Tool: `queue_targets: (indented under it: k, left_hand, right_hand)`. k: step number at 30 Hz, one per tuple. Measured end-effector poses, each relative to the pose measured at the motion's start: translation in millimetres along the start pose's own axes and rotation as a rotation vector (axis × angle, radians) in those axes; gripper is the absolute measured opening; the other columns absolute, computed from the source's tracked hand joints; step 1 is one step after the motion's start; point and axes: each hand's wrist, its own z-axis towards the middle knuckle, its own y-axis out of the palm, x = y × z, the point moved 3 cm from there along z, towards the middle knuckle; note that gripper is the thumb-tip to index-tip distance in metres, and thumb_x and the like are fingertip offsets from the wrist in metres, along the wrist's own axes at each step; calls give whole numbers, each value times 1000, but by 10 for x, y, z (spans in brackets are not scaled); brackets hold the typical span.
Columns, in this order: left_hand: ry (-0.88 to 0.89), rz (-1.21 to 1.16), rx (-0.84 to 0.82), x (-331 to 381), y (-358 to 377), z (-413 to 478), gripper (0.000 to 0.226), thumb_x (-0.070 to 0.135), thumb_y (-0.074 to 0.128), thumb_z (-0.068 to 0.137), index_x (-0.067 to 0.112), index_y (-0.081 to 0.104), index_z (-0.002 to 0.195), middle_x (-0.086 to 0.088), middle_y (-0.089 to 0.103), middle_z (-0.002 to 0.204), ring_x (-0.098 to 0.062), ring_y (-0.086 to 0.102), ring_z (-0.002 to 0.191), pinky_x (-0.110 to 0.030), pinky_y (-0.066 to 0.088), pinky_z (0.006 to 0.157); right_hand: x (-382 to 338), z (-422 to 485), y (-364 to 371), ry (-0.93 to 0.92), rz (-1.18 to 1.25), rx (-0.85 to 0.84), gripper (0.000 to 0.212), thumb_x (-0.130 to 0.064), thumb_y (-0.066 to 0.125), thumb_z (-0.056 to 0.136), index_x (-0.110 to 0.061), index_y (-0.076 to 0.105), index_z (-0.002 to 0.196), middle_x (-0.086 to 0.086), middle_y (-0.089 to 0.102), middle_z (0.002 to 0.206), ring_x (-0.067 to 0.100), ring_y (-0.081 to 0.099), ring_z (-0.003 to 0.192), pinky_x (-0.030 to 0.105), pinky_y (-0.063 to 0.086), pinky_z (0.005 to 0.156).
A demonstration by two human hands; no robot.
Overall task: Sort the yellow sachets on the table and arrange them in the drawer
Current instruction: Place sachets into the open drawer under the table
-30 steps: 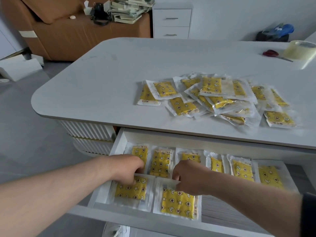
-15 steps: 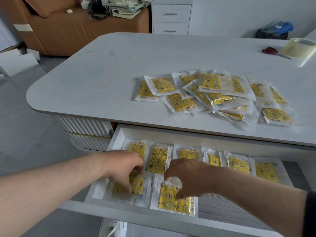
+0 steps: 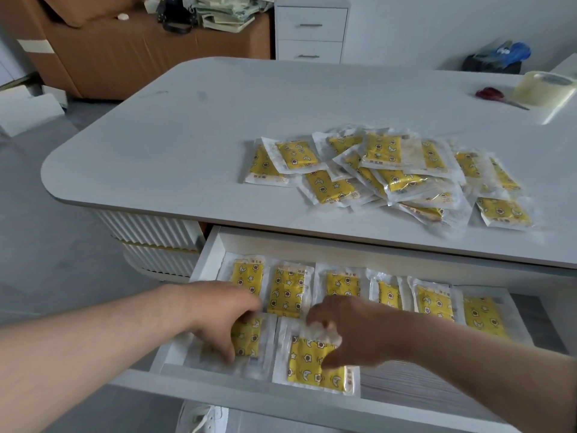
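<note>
A loose pile of yellow sachets (image 3: pixel 384 170) in clear wrappers lies on the right half of the white table (image 3: pixel 187 135). Below the table edge the white drawer (image 3: pixel 210 256) is pulled out. A back row of several sachets (image 3: pixel 287 290) lies side by side in it. Two more lie in the front row. My left hand (image 3: pixel 218 320) rests its fingers on the front-left sachet (image 3: pixel 248 339). My right hand (image 3: pixel 346 332) presses with spread fingers and thumb on the second front sachet (image 3: pixel 312 367). Both hands hide parts of these sachets.
A roll of clear tape (image 3: pixel 543 87) and red scissors (image 3: pixel 490 93) lie at the table's far right. The drawer floor to the right of the front sachets (image 3: pixel 421 385) is bare. A brown sofa (image 3: pixel 125 51) and a white cabinet (image 3: pixel 312 29) stand behind. A white shoe (image 3: pixel 203 417) is below.
Both hands have lowered the two front sachets flat onto the drawer floor and slid slightly toward the drawer front. Their fingers have uncurled onto the sachets.
</note>
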Motion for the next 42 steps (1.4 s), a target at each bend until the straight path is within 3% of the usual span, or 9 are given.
queue_targets:
  k: [3,5,12,19,22,26,29,37,42]
  left_hand:
    - [-45,-88,-10,-43,-59,-9,39,44,79,70,31,46,86,11,52,92,-10,48,78,-23,39,60]
    - [-49,-51,-12,-54,-79,-13,34,40,76,73,28,45,81,9,51,87,-11,45,73,-24,38,59]
    - [-46,61,24,-51,-53,-56,27,27,72,79,20,53,97,5,53,104,-12,48,82,-21,35,58]
    - [-58,13,68,-68,-52,-39,36,35,76,74,27,50,98,11,52,96,-12,51,86,-24,40,64]
    - [-70,-12,70,-69,-43,-21,36,35,75,76,29,54,104,11,56,101,-11,53,89,-27,47,72]
    - [-74,-2,58,-47,-42,-16,40,34,75,77,28,56,111,11,55,106,-11,51,91,-26,42,71]
    - [-60,0,37,-44,-57,-14,41,33,74,79,28,56,116,12,54,108,-10,48,91,-24,38,70]
    - [-55,-77,64,-61,-27,27,34,35,73,79,33,57,110,14,57,105,-10,54,92,-26,47,76]
    - [39,33,158,-6,-98,9,47,49,76,71,29,51,106,13,48,100,-9,45,92,-23,38,71]
  right_hand:
    - [256,-204,-91,379,302,-131,36,-33,59,94,-13,54,123,7,64,105,22,65,93,32,58,82]
    - [385,-319,-28,592,604,-280,33,-16,53,97,2,49,125,26,64,115,37,66,102,43,58,87]
    - [351,-236,184,573,897,-347,43,-3,47,96,9,38,136,36,53,129,45,56,117,49,48,101]
    - [222,-203,13,474,681,-338,26,-10,49,98,0,50,122,24,63,108,32,65,89,42,57,86]
    - [116,-111,-119,346,433,-140,10,-20,54,97,-11,59,96,6,67,88,14,63,68,27,57,68]
    - [-58,101,-81,102,23,189,31,-38,56,94,-25,59,121,-5,63,119,11,63,100,26,54,88]
    - [-110,202,81,86,-31,107,46,-42,54,94,-25,50,136,-4,57,133,17,58,117,35,50,99]
    - [-32,233,156,39,-76,107,40,-33,53,93,-26,50,132,-2,59,127,18,60,110,34,54,89]
    - [-103,182,182,-196,-443,184,67,-47,61,89,-34,29,147,1,34,146,23,33,134,42,33,111]
